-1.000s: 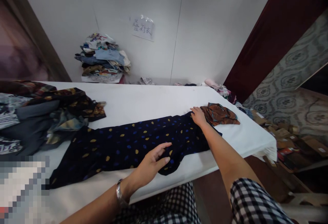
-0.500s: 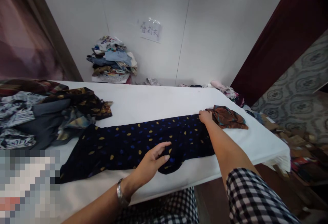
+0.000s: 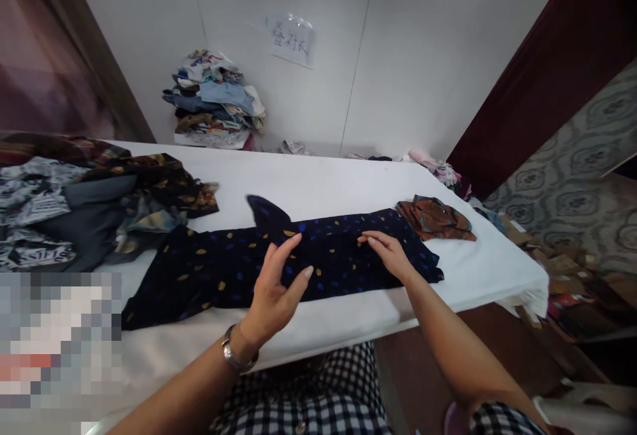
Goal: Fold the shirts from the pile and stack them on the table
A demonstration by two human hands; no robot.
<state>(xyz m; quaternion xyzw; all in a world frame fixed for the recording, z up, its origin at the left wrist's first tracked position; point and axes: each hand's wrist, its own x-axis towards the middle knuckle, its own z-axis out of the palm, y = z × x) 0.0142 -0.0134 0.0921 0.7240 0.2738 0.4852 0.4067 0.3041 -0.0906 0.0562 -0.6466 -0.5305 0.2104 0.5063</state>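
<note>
Reaching over navy garment (image 3: 331, 257), left fingers (image 3: 287, 249) parted, right fingers (image 3: 382, 241) bunched, hold unclear.

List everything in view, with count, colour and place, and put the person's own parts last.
leaf-patterned garment: 1, navy with yellow and blue, along the table's near side
brown garment: 1, brown, on the table's right
clothes heap: count unclear, grey, black, mixed, on the table's left
table: 1, white-covered, centre
clothes stack: 1, mixed colours, beyond the table, far left
paper sign: 1, white, on the back wall
back wall: 1, pale grey, behind
boxes: count unclear, brown, right
patterned wall: 1, greyish, far right
wristband: 1, silvery, left wrist
checked clothing: black and white, bottom, right sleeve
left hand: 1, bare, over the leaf-patterned garment
right hand: 1, bare, at the leaf-patterned garment
</note>
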